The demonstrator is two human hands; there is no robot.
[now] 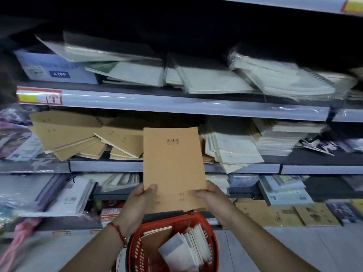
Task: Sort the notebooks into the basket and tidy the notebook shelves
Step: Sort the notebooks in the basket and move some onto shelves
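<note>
Bare forearms, red string bracelet [117, 231] on left wrist

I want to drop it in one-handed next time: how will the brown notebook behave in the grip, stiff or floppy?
The brown notebook stands upright, unsupported above both hands, so probably fairly stiff. It looks thin with a paper cover, so likely light, though it may bend held by one corner. The left hand and right hand pinch its bottom edge.
</note>
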